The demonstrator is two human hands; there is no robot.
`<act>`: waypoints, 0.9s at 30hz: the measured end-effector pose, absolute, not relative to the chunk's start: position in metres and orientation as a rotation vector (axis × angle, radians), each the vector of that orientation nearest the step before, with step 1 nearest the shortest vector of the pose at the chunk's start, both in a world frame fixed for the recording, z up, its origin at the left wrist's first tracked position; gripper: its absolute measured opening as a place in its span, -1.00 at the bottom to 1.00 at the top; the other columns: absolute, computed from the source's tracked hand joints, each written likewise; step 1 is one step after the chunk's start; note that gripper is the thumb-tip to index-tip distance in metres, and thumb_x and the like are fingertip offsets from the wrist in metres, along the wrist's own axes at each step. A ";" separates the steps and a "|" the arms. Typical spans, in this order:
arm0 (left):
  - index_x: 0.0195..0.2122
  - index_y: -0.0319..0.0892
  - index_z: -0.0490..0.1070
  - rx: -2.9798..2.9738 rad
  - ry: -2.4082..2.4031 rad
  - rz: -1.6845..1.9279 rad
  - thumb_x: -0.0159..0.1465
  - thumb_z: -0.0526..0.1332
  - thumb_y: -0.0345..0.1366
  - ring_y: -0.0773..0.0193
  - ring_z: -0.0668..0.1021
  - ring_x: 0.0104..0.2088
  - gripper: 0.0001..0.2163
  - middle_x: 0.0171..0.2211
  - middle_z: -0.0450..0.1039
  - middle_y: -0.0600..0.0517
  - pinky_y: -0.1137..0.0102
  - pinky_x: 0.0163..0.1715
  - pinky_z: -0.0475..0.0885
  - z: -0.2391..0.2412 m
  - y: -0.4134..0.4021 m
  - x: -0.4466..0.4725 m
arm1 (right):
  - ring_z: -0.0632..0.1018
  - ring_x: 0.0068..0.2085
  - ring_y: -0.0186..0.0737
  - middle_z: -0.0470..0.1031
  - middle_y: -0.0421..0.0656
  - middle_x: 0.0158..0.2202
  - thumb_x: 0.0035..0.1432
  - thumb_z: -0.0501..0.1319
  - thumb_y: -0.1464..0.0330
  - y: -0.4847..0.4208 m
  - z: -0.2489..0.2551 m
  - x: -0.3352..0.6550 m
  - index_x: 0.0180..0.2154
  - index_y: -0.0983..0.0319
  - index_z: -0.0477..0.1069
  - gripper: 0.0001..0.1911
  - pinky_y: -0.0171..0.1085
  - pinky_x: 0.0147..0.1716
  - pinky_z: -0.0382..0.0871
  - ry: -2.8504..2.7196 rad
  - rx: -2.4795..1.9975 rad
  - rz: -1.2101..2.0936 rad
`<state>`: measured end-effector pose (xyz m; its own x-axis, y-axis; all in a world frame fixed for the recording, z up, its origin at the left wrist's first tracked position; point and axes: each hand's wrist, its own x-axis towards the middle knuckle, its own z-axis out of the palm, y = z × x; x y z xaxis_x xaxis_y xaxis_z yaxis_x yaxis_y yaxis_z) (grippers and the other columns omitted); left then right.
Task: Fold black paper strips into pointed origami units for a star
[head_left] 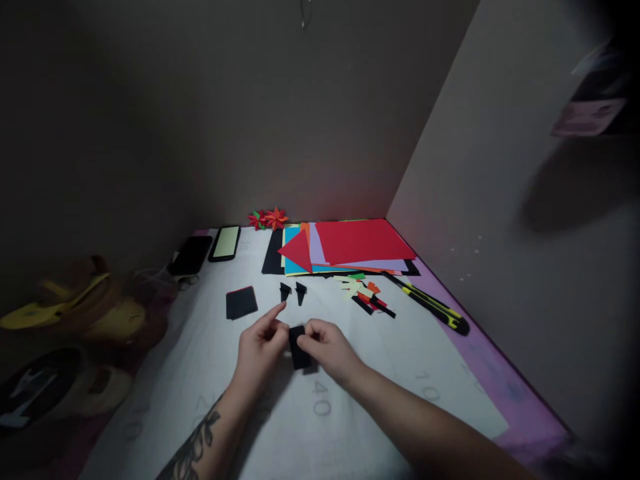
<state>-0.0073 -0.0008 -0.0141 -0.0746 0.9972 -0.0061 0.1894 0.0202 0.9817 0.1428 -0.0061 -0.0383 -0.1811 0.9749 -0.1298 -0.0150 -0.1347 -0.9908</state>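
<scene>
Between my hands is a small black folded paper rectangle (300, 357), held just above the white sheet. My left hand (263, 343) pinches its upper left edge with thumb and curled fingers, the index finger stretched out. On the upper right side, my right hand (325, 343) grips the paper between thumb and fingers. Just beyond my hands lie two small black folded paper pieces, a left one (285, 292) and a right one (301, 293). To their left is a stack of black paper squares (241, 303) with a thin red edge showing.
Coloured paper sheets (367, 241) lie against the back wall, beside red paper stars (275, 219). Paper scraps (363, 290) and a yellow-black utility knife (435, 307) are at right. Two phones, one with a lit screen (227, 243), lie at back left, near a plush toy (115, 313).
</scene>
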 end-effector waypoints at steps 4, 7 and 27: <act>0.02 -0.27 0.42 1.199 1.429 1.228 0.11 0.23 -0.26 0.33 0.46 -0.45 -0.56 -0.51 0.43 0.10 0.43 -0.35 0.36 -0.011 0.003 -0.009 | 0.13 -0.60 -0.44 0.09 -0.37 -0.68 -0.01 0.22 0.29 -0.005 -0.037 0.146 -0.61 0.20 0.09 -0.68 -0.40 -0.61 -0.02 -1.162 -1.174 1.470; -0.25 -0.27 0.52 1.227 1.365 1.098 0.08 0.26 -0.22 0.33 0.43 -0.50 -0.74 -0.56 0.41 0.08 0.45 -0.46 0.32 -0.013 0.004 -0.006 | 0.14 -0.59 -0.43 0.10 -0.36 -0.67 -0.02 0.22 0.30 -0.003 -0.037 0.148 -0.61 0.20 0.10 -0.69 -0.40 -0.60 -0.02 -1.176 -1.157 1.453; -0.55 -0.23 0.46 1.283 1.357 1.005 0.06 0.25 -0.24 0.33 0.39 -0.52 -0.84 -0.58 0.40 0.07 0.46 -0.49 0.27 -0.011 0.002 -0.004 | 0.14 -0.56 -0.41 0.09 -0.35 -0.63 -0.03 0.19 0.36 -0.005 -0.035 0.149 -0.61 0.20 0.11 -0.73 -0.39 -0.58 0.01 -1.289 -1.182 1.343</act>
<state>-0.0039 0.0021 -0.0110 0.0344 0.9935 -0.1088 0.1856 0.1006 0.9775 0.1491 -0.0052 -0.0349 -0.1346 0.9897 -0.0488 0.0080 -0.0481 -0.9988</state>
